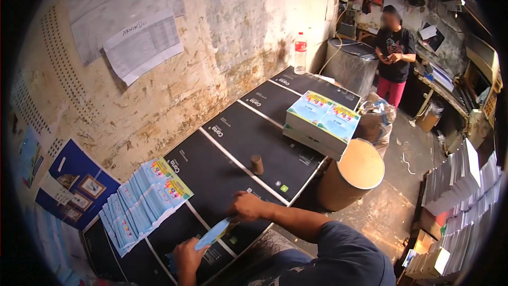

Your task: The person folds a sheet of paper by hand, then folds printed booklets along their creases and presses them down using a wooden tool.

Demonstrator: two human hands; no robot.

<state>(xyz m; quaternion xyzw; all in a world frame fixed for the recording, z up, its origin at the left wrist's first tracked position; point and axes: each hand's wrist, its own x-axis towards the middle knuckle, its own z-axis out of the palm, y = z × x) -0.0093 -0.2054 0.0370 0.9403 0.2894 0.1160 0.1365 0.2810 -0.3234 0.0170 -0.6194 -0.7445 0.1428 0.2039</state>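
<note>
My left hand (189, 257) grips the near end of a thin blue-and-green printed sheet or booklet (213, 234), seen at a steep angle. The other end is pinched in my right hand (246, 206), over the front part of the black table (233, 153). Left of my hands lies a fanned pile of blue printed booklets (143, 201). A small brown cylinder (256, 164) stands upright on the table beyond my right hand. Farther back sits a tall, neat stack of similar printed sheets (320, 122).
A plastic bottle (300, 55) stands at the table's far end. Beside the table's right edge is a round brown drum (353, 172). A person (394, 55) stands at the back right. Paper stacks (455, 180) line the right side. A blue poster (79, 185) leans at the left wall.
</note>
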